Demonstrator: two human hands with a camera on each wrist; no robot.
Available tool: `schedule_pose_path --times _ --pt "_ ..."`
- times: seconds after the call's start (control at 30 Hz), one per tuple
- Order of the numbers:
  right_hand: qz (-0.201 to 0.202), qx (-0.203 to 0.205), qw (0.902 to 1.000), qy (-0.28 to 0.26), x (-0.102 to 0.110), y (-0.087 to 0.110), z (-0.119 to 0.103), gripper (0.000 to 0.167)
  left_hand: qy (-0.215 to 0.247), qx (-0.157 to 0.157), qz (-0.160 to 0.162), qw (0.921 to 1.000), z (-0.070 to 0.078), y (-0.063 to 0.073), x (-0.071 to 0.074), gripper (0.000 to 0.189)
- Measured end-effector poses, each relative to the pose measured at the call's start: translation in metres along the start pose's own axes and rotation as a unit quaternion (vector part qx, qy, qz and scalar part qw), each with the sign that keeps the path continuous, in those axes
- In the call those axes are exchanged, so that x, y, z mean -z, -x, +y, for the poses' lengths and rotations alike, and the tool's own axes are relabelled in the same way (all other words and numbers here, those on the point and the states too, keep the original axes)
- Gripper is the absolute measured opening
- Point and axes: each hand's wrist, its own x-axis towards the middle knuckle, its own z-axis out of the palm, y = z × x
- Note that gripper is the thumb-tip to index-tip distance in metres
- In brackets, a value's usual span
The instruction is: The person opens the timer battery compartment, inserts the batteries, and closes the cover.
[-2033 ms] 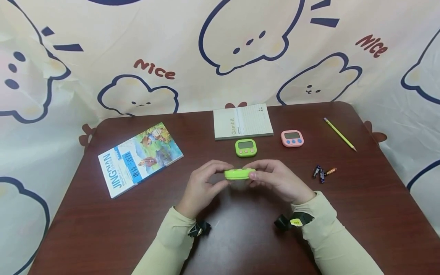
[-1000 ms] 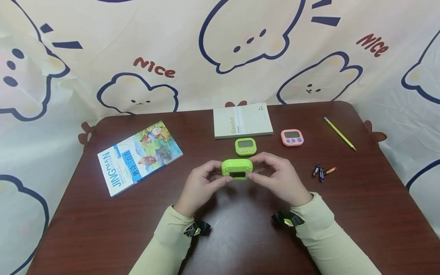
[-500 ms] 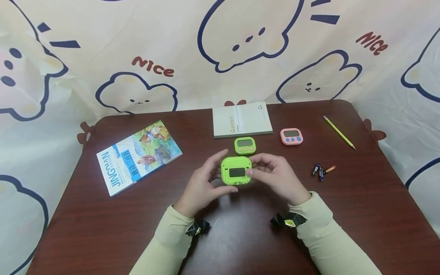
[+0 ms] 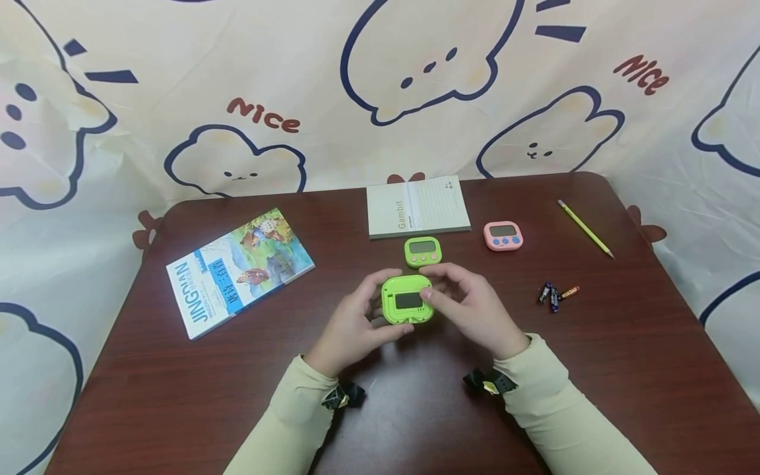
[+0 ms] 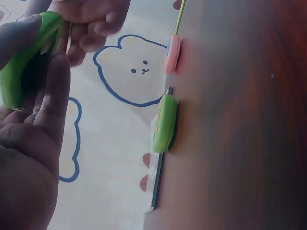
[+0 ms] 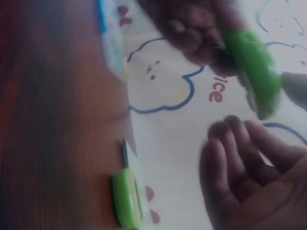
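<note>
In the head view my left hand [image 4: 353, 323] grips a green digital timer [image 4: 407, 280] between thumb and fingers, above the table. A dark rectangle shows on its upturned side. My right hand [image 4: 472, 303] has its thumb on the right part of that side. In the right wrist view the fingers [image 6: 225, 158] of the right hand stand apart from the timer, while its thumb reaches the timer's edge. The left wrist view shows the left palm under the held timer [image 5: 14, 79]. Just beyond lies a second green timer [image 4: 423, 259] with pink buttons.
A pink timer [image 4: 503, 243] lies to the right, with several small batteries [image 4: 554, 300] nearer and a pencil [image 4: 584, 228] farther right. A notebook [image 4: 386, 211] sits at the back edge, and a colourful book [image 4: 249, 270] on the left. A printed cloth [image 4: 332, 79] hangs behind the table.
The held timer has been tilted from edge-on until its flat side with the dark rectangle faces up. The right thumb has shifted from its right edge onto that side; the left thumb is at its near edge.
</note>
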Motion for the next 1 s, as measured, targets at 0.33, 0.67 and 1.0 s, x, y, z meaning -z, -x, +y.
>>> schedule_pose_path --times 0.33,0.67,1.0 --pt "0.029 0.082 0.9903 0.108 -0.001 0.0 0.001 0.015 0.015 -0.015 -0.049 0.9986 -0.002 0.0 -0.007 0.077" --pt "0.041 0.077 0.9863 0.14 -0.002 0.0 -0.003 0.014 0.029 -0.001 -0.041 0.9987 -0.004 -0.001 -0.011 0.075" --pt "0.06 0.079 0.9815 0.164 -0.003 -0.001 -0.002 0.012 0.052 0.008 -0.035 0.998 -0.008 -0.003 -0.012 0.077"
